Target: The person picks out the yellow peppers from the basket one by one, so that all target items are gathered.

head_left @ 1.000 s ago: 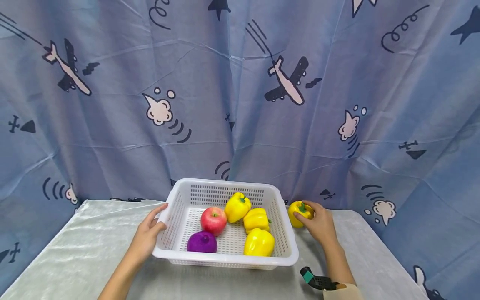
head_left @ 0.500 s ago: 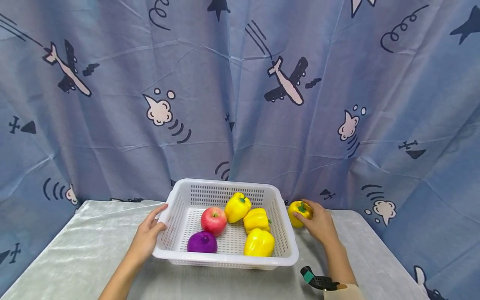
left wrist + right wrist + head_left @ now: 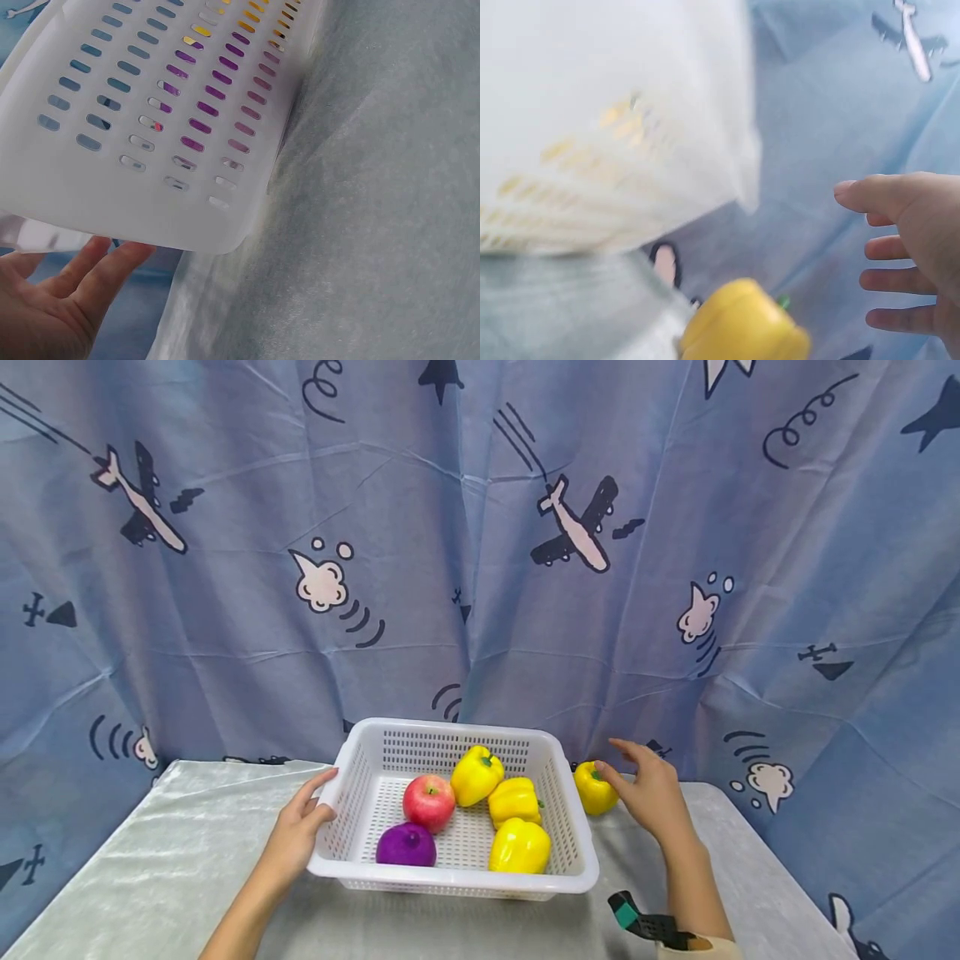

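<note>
My left hand [image 3: 291, 833] holds the left end of a white plastic basket [image 3: 465, 887]; in the left wrist view its fingers [image 3: 109, 274] reach the basket's rim. Inside the basket lie a red apple [image 3: 429, 803], a round purple vegetable [image 3: 406, 845] and yellow bell peppers: one at the back [image 3: 476, 777], one in the middle [image 3: 514, 802], one in front [image 3: 520, 847]. Just outside the right end stands another yellow bell pepper [image 3: 592, 792]. My right hand [image 3: 654, 789] is beside it, thumb and fingers spread; the right wrist view shows the hand [image 3: 922, 259] apart from this pepper [image 3: 742, 326].
A pale cloth covers the table [image 3: 202, 827]. Behind it hangs a blue curtain [image 3: 420, 593] printed with planes and stars, close to the table's back edge. A black strap with a green patch [image 3: 637, 920] is at the right wrist.
My right hand has let go of the yellow bell pepper outside the basket and moved up and right from it. The left hand and basket stay put.
</note>
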A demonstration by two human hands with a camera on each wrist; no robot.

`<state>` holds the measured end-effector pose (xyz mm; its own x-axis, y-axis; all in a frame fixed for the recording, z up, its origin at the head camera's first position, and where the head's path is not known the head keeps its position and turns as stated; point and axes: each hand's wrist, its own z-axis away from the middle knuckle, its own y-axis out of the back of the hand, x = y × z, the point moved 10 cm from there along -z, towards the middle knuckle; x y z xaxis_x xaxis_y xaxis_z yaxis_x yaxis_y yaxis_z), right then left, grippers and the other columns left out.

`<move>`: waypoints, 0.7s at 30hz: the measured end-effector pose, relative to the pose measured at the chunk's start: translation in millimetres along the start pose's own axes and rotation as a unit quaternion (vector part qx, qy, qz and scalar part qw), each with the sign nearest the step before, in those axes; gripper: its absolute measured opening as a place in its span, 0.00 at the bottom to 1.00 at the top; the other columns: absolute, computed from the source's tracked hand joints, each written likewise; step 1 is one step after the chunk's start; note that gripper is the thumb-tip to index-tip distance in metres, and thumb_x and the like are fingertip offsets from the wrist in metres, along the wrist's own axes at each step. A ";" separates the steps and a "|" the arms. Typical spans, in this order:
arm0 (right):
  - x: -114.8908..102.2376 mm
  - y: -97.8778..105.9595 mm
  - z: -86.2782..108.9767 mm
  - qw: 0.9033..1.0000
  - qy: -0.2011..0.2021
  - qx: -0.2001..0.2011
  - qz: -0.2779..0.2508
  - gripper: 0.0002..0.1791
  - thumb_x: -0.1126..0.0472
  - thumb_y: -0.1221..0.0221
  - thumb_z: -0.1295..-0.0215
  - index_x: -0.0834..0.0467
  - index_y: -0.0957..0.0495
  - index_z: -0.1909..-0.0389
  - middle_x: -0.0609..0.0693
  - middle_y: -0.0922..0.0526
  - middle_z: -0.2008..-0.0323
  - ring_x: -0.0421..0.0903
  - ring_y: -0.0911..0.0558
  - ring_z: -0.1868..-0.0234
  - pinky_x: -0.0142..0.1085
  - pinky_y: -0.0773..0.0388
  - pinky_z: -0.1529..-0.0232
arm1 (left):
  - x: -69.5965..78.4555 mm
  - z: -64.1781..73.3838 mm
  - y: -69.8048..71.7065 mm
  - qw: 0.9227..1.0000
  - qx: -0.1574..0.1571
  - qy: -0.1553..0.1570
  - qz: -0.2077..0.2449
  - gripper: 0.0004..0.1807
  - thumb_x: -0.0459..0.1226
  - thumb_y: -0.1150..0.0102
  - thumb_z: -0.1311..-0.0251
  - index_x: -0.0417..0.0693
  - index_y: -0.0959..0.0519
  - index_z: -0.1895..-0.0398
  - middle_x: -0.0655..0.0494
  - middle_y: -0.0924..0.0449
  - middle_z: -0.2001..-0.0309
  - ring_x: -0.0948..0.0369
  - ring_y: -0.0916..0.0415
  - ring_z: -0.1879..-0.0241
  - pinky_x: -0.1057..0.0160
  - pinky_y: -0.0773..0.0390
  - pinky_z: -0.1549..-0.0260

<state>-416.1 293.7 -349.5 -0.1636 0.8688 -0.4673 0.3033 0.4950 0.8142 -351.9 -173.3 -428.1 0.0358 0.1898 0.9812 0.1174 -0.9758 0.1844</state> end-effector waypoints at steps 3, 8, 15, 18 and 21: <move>-12.0 11.4 3.4 1.000 0.009 0.014 -0.011 0.33 0.44 0.40 0.31 0.60 0.28 0.32 0.66 0.23 0.36 0.66 0.23 0.38 0.61 0.23 0.43 | -0.8 -0.5 -0.1 1.000 -0.001 0.000 -0.001 0.36 0.28 0.56 0.36 0.48 0.41 0.22 0.28 0.26 0.36 0.54 0.18 0.53 0.63 0.19 0.62; -31.1 25.3 9.4 0.999 0.023 0.032 -0.030 0.33 0.44 0.39 0.31 0.59 0.27 0.33 0.64 0.23 0.36 0.65 0.22 0.38 0.59 0.23 0.41 | -1.2 -0.6 0.1 1.000 0.000 0.000 -0.004 0.36 0.28 0.56 0.36 0.47 0.41 0.22 0.28 0.26 0.36 0.54 0.18 0.52 0.63 0.19 0.62; -61.3 32.1 17.4 0.998 0.046 0.033 -0.041 0.30 0.48 0.38 0.32 0.59 0.26 0.34 0.64 0.22 0.37 0.63 0.21 0.39 0.59 0.22 0.42 | -0.8 -0.8 0.0 1.000 0.001 -0.001 -0.006 0.35 0.28 0.56 0.36 0.47 0.41 0.22 0.28 0.26 0.36 0.53 0.18 0.51 0.63 0.19 0.62; -71.4 28.7 19.7 0.997 0.050 0.025 -0.049 0.30 0.47 0.38 0.32 0.59 0.25 0.34 0.63 0.22 0.36 0.62 0.20 0.40 0.58 0.21 0.43 | -0.6 -0.5 0.0 1.000 0.001 0.000 -0.005 0.35 0.28 0.56 0.36 0.47 0.41 0.22 0.28 0.26 0.37 0.53 0.19 0.51 0.63 0.19 0.62; -80.7 22.1 21.1 0.997 0.059 0.017 -0.055 0.30 0.47 0.38 0.32 0.58 0.25 0.35 0.61 0.21 0.37 0.61 0.19 0.41 0.56 0.19 0.45 | -0.5 -0.6 0.0 1.000 0.002 0.000 -0.003 0.35 0.28 0.55 0.36 0.47 0.41 0.22 0.28 0.26 0.38 0.53 0.18 0.52 0.63 0.19 0.63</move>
<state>-376.3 234.4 -301.0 -0.3071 0.8047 -0.5081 0.3092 0.5893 0.7464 -352.5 -173.4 -428.5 0.0359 0.1948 0.9802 0.1218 -0.9744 0.1891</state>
